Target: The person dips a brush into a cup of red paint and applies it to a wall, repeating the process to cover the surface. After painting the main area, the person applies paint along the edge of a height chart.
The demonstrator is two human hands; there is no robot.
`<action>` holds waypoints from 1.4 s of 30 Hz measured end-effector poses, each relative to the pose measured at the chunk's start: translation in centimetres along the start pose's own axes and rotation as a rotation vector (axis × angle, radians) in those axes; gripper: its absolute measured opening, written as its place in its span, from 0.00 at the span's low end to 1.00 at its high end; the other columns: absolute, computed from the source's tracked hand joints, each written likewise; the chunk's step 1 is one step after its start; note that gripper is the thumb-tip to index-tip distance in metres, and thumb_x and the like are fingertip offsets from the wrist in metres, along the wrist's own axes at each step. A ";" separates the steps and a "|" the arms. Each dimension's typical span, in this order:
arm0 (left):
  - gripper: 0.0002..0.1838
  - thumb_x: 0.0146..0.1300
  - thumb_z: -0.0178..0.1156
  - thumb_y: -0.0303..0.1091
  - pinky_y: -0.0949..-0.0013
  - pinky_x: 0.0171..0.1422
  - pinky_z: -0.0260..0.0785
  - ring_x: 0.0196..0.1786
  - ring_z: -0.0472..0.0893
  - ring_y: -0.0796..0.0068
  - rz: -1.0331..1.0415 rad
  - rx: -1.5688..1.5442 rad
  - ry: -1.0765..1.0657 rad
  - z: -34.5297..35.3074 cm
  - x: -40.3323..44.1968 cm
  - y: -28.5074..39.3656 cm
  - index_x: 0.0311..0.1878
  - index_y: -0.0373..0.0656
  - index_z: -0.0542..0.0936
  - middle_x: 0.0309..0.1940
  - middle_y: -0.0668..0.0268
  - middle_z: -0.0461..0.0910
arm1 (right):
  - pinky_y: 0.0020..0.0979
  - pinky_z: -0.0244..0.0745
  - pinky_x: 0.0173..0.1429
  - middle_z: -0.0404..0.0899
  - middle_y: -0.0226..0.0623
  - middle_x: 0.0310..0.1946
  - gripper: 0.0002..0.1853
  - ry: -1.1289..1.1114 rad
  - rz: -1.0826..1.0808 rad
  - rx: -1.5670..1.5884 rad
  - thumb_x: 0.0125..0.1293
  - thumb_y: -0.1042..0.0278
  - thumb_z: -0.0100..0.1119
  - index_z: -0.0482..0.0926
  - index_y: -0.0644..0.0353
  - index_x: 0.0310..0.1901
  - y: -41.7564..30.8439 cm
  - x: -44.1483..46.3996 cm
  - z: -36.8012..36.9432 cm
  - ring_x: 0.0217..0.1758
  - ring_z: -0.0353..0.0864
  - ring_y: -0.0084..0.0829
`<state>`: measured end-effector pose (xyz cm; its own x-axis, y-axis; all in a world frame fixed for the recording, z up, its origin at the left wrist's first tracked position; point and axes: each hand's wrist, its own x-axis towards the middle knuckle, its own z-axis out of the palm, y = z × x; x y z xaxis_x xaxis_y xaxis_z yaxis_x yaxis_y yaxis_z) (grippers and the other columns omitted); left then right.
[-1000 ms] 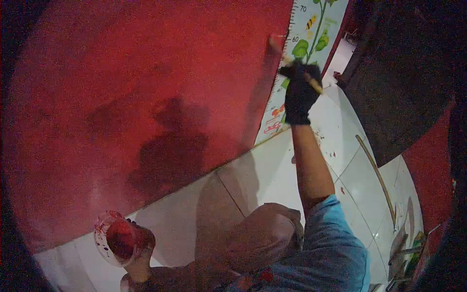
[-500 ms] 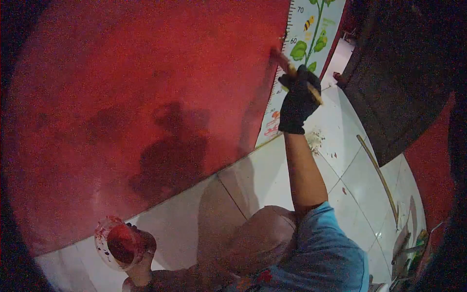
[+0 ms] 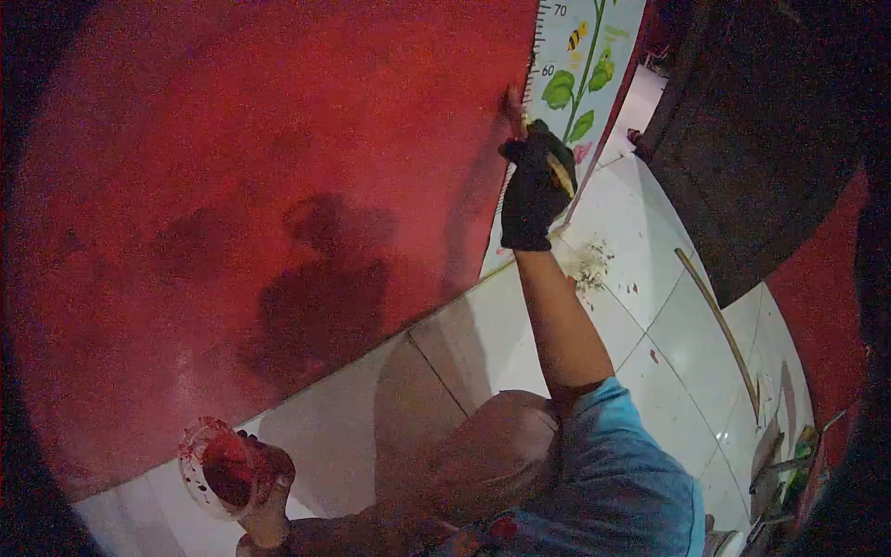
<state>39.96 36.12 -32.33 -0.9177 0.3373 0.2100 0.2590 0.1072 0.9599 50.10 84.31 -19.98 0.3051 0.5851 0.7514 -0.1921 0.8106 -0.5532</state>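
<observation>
In a black glove, my right hand (image 3: 531, 200) is closed around a paintbrush (image 3: 561, 174), whose bristle end meets the red wall right along the left edge of a height chart (image 3: 568, 42). My left hand (image 3: 277, 483), low on the left, grips a clear plastic tub (image 3: 197, 471) from its right side. Red paint (image 3: 229, 469) lies inside the tub, and its inner wall is splattered red. The red wall (image 3: 306, 121) fills the upper left, with shadows falling on it. Part of the chart is hidden behind my right hand.
White floor tiles (image 3: 640, 278) run along the wall's foot, with crumbs of debris (image 3: 591, 263) near the chart. A long thin stick (image 3: 719, 320) lies on the right. Beyond it hangs or stands a large dark surface (image 3: 761, 139). Assorted items (image 3: 796, 469) sit at the lower right.
My right hand and the brush have shifted left and slightly down, from over the chart to its left edge. The left hand keeps the tub in nearly the same place.
</observation>
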 end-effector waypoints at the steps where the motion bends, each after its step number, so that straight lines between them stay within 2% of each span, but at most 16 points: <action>1: 0.41 0.39 0.69 0.28 0.63 0.58 0.62 0.52 0.68 0.65 0.000 0.005 -0.004 0.3 -0.1 0.5 0.58 0.39 0.59 0.50 0.59 0.68 | 0.29 0.75 0.29 0.76 0.40 0.27 0.10 0.032 0.087 0.076 0.61 0.70 0.52 0.75 0.71 0.35 -0.1 -0.5 -0.2 0.25 0.78 0.30; 3: 0.43 0.37 0.70 0.28 0.62 0.59 0.61 0.53 0.68 0.64 -0.112 -0.076 -0.008 1.4 0.3 2.6 0.59 0.39 0.58 0.50 0.59 0.68 | 0.29 0.75 0.29 0.76 0.41 0.27 0.10 0.068 0.171 0.147 0.60 0.70 0.53 0.75 0.71 0.35 -0.3 -0.9 -0.4 0.25 0.78 0.31; 6: 0.43 0.37 0.70 0.28 0.64 0.58 0.63 0.52 0.69 0.65 0.001 -0.266 0.044 3.4 0.0 5.0 0.59 0.39 0.58 0.50 0.59 0.69 | 0.28 0.75 0.29 0.76 0.39 0.28 0.11 0.111 0.168 0.172 0.60 0.68 0.53 0.75 0.70 0.35 -1.2 -0.1 -0.2 0.25 0.78 0.29; 9: 0.42 0.37 0.70 0.28 0.64 0.56 0.64 0.51 0.70 0.65 -0.018 -0.269 0.081 3.8 0.0 5.7 0.58 0.39 0.58 0.49 0.59 0.69 | 0.28 0.75 0.29 0.76 0.38 0.28 0.11 0.086 0.165 0.150 0.61 0.66 0.51 0.75 0.68 0.35 -1.5 2.0 0.8 0.26 0.78 0.28; 10: 0.42 0.37 0.70 0.28 0.64 0.56 0.64 0.51 0.70 0.65 -0.020 -0.266 0.080 3.6 0.1 5.6 0.58 0.39 0.58 0.49 0.59 0.69 | 0.28 0.74 0.29 0.76 0.38 0.28 0.12 0.051 0.015 0.037 0.62 0.65 0.50 0.75 0.68 0.35 -1.0 3.1 1.0 0.25 0.78 0.28; 11: 0.41 0.38 0.69 0.27 0.64 0.56 0.65 0.50 0.70 0.65 0.038 -0.165 0.007 3.2 0.2 5.4 0.58 0.39 0.59 0.49 0.59 0.69 | 0.28 0.74 0.29 0.76 0.38 0.27 0.13 0.014 -0.136 -0.076 0.62 0.64 0.49 0.75 0.68 0.36 -1.3 3.7 1.2 0.25 0.78 0.27; 16: 0.40 0.40 0.68 0.26 0.64 0.55 0.65 0.50 0.70 0.67 0.072 -0.004 -0.038 1.0 0.5 1.0 0.58 0.39 0.60 0.49 0.61 0.69 | 0.27 0.72 0.33 0.77 0.38 0.24 0.14 0.010 -0.073 0.068 0.64 0.62 0.46 0.75 0.67 0.36 -2.5 3.3 1.5 0.26 0.78 0.28; 19: 0.34 0.45 0.65 0.32 0.63 0.55 0.65 0.50 0.70 0.66 0.144 0.126 -0.015 0.8 0.6 0.4 0.57 0.40 0.61 0.49 0.60 0.69 | 0.27 0.72 0.33 0.78 0.38 0.24 0.14 -0.022 0.059 -0.003 0.64 0.63 0.46 0.75 0.67 0.35 -2.2 1.6 0.7 0.27 0.78 0.28; 21: 0.30 0.50 0.60 0.39 0.63 0.55 0.64 0.50 0.70 0.65 -0.154 -0.552 0.063 1.2 0.6 1.0 0.56 0.41 0.63 0.49 0.59 0.69 | 0.27 0.73 0.31 0.78 0.38 0.24 0.12 0.001 0.139 -0.078 0.63 0.65 0.47 0.75 0.67 0.35 -2.6 0.8 0.4 0.26 0.78 0.27; 23: 0.29 0.51 0.58 0.42 0.63 0.54 0.64 0.51 0.69 0.65 -0.090 -0.491 -0.030 1.0 0.9 1.3 0.56 0.42 0.63 0.50 0.58 0.69 | 0.26 0.73 0.30 0.77 0.36 0.23 0.11 0.052 0.201 0.104 0.62 0.66 0.50 0.76 0.67 0.33 -2.2 1.2 0.9 0.25 0.77 0.26; 25: 0.28 0.53 0.56 0.44 0.64 0.54 0.64 0.51 0.69 0.65 -0.029 -0.428 -0.122 0.8 0.9 1.6 0.55 0.42 0.64 0.50 0.57 0.68 | 0.26 0.73 0.30 0.76 0.35 0.25 0.11 0.042 -0.067 -0.003 0.62 0.66 0.51 0.76 0.67 0.32 -2.5 2.7 1.4 0.25 0.76 0.26; 28: 0.29 0.48 0.60 0.39 0.63 0.54 0.64 0.50 0.70 0.66 -0.103 -0.386 -0.109 0.8 0.7 1.6 0.54 0.41 0.64 0.49 0.58 0.70 | 0.25 0.73 0.29 0.76 0.36 0.28 0.12 0.121 -0.003 0.210 0.61 0.66 0.52 0.76 0.68 0.32 -3.1 4.3 3.1 0.24 0.76 0.26; 32: 0.30 0.47 0.61 0.37 0.64 0.54 0.64 0.50 0.71 0.66 -0.038 -0.231 -0.053 0.8 0.5 1.3 0.54 0.40 0.64 0.48 0.58 0.70 | 0.26 0.71 0.33 0.77 0.34 0.27 0.09 0.064 -0.076 0.116 0.61 0.70 0.49 0.77 0.64 0.37 -3.1 5.1 3.5 0.28 0.75 0.22; 35: 0.30 0.47 0.61 0.36 0.64 0.54 0.65 0.49 0.71 0.66 0.001 -0.148 -0.030 0.9 0.4 1.4 0.54 0.40 0.65 0.48 0.58 0.70 | 0.24 0.70 0.30 0.76 0.35 0.28 0.08 0.067 -0.065 0.118 0.61 0.71 0.50 0.77 0.65 0.36 -2.4 3.2 3.1 0.26 0.74 0.22; 38: 0.30 0.46 0.62 0.35 0.64 0.54 0.65 0.49 0.71 0.66 0.013 -0.152 -0.012 1.2 0.4 2.0 0.54 0.39 0.65 0.47 0.58 0.70 | 0.22 0.68 0.26 0.76 0.33 0.24 0.06 0.160 0.145 0.202 0.59 0.71 0.53 0.78 0.63 0.30 -2.2 1.3 2.6 0.23 0.72 0.22; 42: 0.30 0.45 0.62 0.34 0.64 0.53 0.65 0.48 0.72 0.66 0.039 -0.113 0.015 1.6 0.6 2.6 0.54 0.39 0.65 0.47 0.58 0.71 | 0.27 0.71 0.27 0.76 0.34 0.22 0.10 0.071 0.050 0.051 0.61 0.68 0.52 0.76 0.66 0.31 -3.0 3.3 2.6 0.23 0.75 0.24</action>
<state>40.61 38.05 -29.97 -0.9121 0.3250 0.2499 0.2601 -0.0125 0.9655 49.25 83.89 -14.86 0.3588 0.6235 0.6947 -0.2554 0.7814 -0.5694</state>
